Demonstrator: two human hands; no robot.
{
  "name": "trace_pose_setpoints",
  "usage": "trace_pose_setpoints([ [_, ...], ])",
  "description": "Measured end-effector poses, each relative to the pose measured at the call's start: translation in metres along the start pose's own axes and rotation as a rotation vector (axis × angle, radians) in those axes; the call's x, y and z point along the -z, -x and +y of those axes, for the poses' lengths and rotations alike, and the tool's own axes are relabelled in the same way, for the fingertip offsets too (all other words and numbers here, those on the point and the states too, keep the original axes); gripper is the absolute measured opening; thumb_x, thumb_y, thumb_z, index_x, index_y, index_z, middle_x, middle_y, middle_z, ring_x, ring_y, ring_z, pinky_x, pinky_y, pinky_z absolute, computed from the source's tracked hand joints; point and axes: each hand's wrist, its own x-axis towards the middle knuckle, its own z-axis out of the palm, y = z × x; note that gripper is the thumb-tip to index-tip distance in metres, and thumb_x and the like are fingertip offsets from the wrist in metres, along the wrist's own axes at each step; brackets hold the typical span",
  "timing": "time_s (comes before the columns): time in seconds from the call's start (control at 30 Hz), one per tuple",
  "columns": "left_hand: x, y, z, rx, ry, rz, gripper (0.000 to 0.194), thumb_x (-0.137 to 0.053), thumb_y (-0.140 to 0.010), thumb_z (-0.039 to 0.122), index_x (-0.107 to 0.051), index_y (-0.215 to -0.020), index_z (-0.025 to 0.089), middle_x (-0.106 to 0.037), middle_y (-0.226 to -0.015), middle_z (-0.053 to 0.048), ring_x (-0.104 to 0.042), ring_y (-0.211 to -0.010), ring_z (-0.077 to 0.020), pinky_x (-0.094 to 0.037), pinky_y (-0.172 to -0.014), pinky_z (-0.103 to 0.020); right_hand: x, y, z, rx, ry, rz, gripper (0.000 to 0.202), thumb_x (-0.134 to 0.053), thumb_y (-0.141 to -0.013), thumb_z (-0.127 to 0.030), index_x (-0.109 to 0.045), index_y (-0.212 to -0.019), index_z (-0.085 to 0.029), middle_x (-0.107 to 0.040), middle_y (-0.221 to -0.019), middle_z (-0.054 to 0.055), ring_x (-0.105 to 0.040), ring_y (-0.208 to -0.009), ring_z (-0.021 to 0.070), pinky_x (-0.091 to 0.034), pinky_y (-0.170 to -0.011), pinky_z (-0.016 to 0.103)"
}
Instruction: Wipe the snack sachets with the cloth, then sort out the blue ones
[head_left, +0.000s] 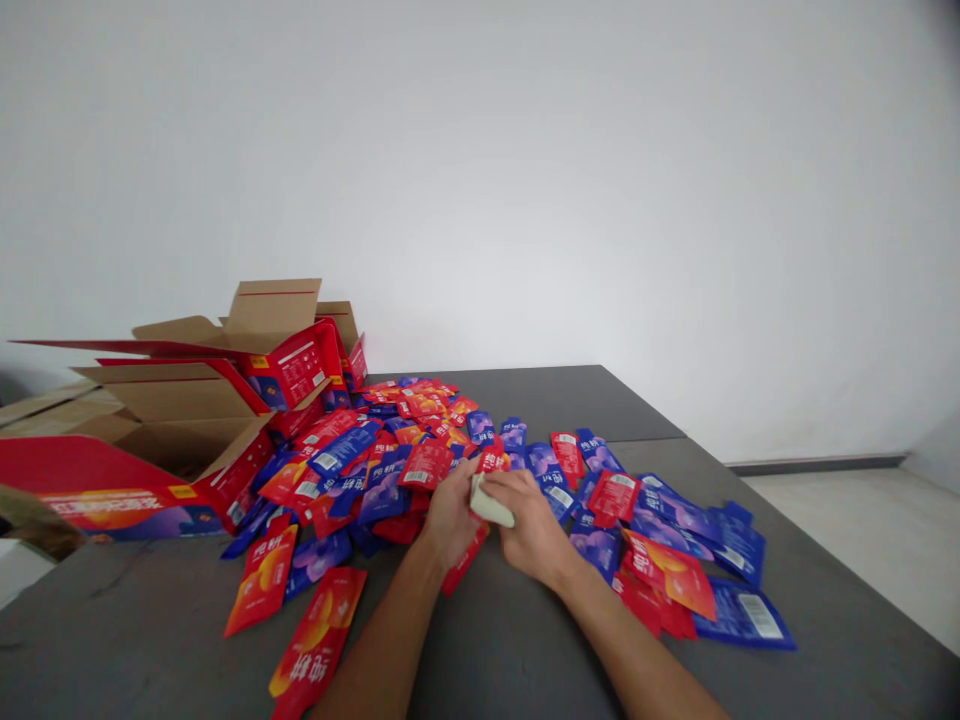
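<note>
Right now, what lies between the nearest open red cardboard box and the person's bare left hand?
In the head view, a jumbled heap of flat red and blue packets lies between that box and the left hand.

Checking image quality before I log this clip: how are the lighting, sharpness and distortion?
Head view: diffuse light, the wall brightest around its middle, the top right corner darker; head view: fine print on the packets too soft to read, the pale object at the right hand lacking detail; head view: the front box looks stretched toward the left edge.
</note>
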Motion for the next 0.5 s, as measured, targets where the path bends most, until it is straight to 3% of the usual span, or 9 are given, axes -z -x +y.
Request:
trace_pose_setpoints([
  [0.13,0.011,-0.007,0.009,-0.003,0.017,0.066,0.044,-0.049,-0.091,0.054,-0.07,-0.11,0.021,-0.073,-0.096,-0.012,-0.069,-0.092,-0.0265,-0.055,-0.083,-0.041,-0.009,0.002,-0.013,0.042,-0.082,-0.103,0.055,-0.054,-0.061,-0.002,-0.071,-0.107,-0.025,-0.07,-0.112,0.004,-0.061,-0.104,0.0237,-0.049,-0.092,0.04],
  [0.3,0.008,-0.005,0.002,-0.02,-0.016,0.098,0.049,-0.058,-0.086,0.057,-0.071,-0.11,0.017,-0.074,-0.095,-0.011,-0.069,-0.095,-0.0281,-0.054,-0.086,-0.04,-0.01,0.002,-0.005,-0.044,-0.024,0.106,0.058,-0.05,-0.069,0.001,-0.069,-0.117,-0.024,-0.067,-0.122,0.007,-0.058,-0.11,0.0246,-0.048,-0.095,0.043],
  [0.4,0.001,-0.002,-0.006,-0.057,-0.026,0.05,0.04,-0.069,-0.079,0.045,-0.072,-0.104,0.013,-0.074,-0.102,-0.013,-0.069,-0.094,-0.027,-0.054,-0.086,-0.036,-0.005,0.001,0.008,-0.119,0.047,0.275,0.053,-0.049,-0.076,-0.001,-0.068,-0.121,-0.022,-0.065,-0.127,0.01,-0.056,-0.115,0.0268,-0.045,-0.1,0.048],
  [0.5,0.001,-0.001,-0.008,-0.093,-0.126,0.082,0.041,-0.073,-0.068,0.019,-0.071,-0.109,0.015,-0.075,-0.099,-0.009,-0.07,-0.081,-0.0219,-0.054,-0.077,-0.033,0.001,0.0,0.02,-0.229,0.062,0.376,0.044,-0.052,-0.082,-0.007,-0.068,-0.119,-0.021,-0.065,-0.127,0.011,-0.057,-0.118,0.0275,-0.043,-0.104,0.049],
])
